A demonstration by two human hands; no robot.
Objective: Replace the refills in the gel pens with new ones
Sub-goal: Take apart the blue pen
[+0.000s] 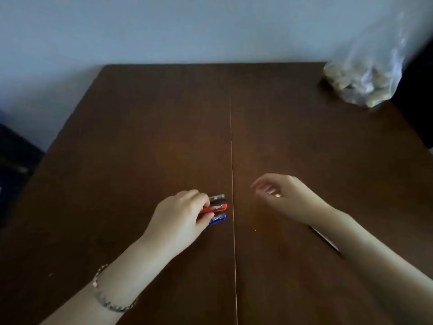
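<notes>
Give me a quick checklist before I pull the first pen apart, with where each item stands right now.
1. Pens within reach: ok; black, red and blue lie side by side on the table.
2. Left hand holding them: ok; its fingers curl over all three.
3. Right hand free: ok; it hovers and holds nothing.
4. New refills ready: cannot tell; a thin object shows under the right forearm, blurred.
5. Plastic bag out of the way: ok; it is at the far right corner.
</notes>
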